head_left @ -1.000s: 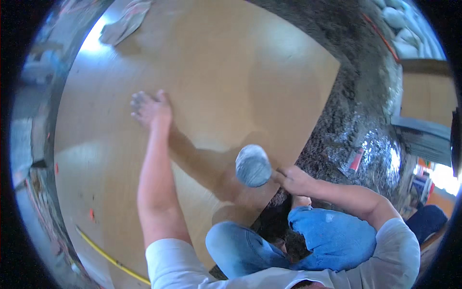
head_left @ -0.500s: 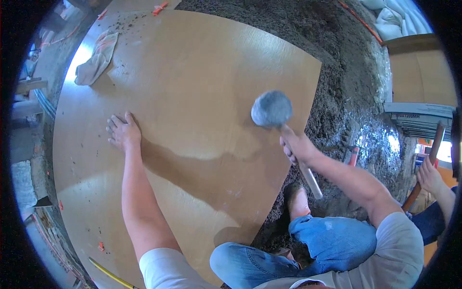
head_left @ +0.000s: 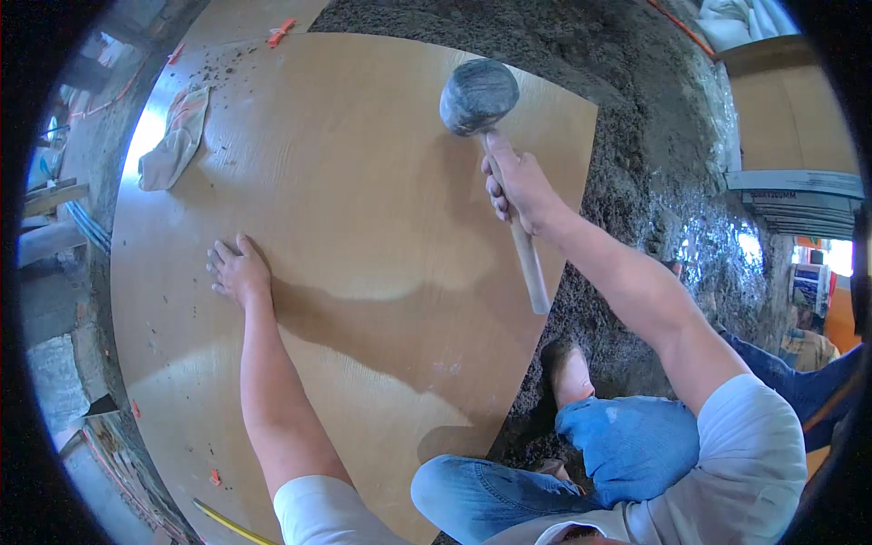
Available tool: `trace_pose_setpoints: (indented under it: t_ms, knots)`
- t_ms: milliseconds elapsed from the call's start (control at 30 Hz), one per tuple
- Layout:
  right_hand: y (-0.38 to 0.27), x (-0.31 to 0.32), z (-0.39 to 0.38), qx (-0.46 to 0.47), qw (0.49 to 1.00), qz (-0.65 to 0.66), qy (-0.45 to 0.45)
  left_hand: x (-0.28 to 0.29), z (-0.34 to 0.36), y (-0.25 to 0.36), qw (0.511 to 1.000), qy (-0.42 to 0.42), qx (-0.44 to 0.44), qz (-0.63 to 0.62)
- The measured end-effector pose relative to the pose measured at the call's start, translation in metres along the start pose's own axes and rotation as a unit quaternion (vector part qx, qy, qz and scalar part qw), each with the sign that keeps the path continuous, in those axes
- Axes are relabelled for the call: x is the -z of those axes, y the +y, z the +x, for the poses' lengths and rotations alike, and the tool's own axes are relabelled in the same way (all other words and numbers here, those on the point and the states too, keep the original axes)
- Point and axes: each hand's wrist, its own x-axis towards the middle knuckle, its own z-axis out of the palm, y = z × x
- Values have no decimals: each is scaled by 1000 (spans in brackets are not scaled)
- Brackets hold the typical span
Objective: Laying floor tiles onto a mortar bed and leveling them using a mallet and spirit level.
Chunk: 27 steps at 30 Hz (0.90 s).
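"Slab first, I suppose, since it takes up most of the view?"

"Yes, a broad tan slab (head_left: 363,136), smooth and slightly glossy, lying flat under both arms."

"And the dark stuff past its right edge?"

"That's a rough grey-brown bed (head_left: 627,218), wet and shining in patches. Beyond it, at the right, stands a tan carton (head_left: 786,113), and lower down another person's blue trouser leg (head_left: 781,374) comes in from the side."

"Where's the mallet (head_left: 480,95)?"

"Over the slab's far right part, its big dark round head pointing away from the wearer and its pale handle slanting back. Its shadow sits apart from the head, so it seems clear of the surface."

"Who has it?"

"The right hand (head_left: 527,189), fingers wrapped round the handle just below the head."

"Anything smaller lying about?"

"A crumpled pale cloth (head_left: 175,141) on the slab, near the far left edge."

"And the other hand?"

"The left hand (head_left: 242,274) lies palm down on the slab, nearer than the cloth, fingers spread and gripping nothing."

"Smallest things?"

"Little orange clips (head_left: 282,33), one at the far edge and others along the left, then scattered dark crumbs (head_left: 213,73)."
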Motion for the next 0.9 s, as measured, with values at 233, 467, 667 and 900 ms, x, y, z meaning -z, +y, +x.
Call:
trace_pose_setpoints:
  t_ms: [233,467,667,900]
  knots:
    - [-4,5,6,-12,1000,-20,3,-2,1,-2,1000,3,-5,13]
    - [-17,-7,35,-32,997,-39,-50,-5,2,-3,1000,2,-8,8]
    - [-26,-31,55,-15,999,-34,-37,-9,3,-4,1000,-2,0,7]
    - [-16,-27,46,-25,998,-40,-45,-2,3,-4,1000,1,-11,15]
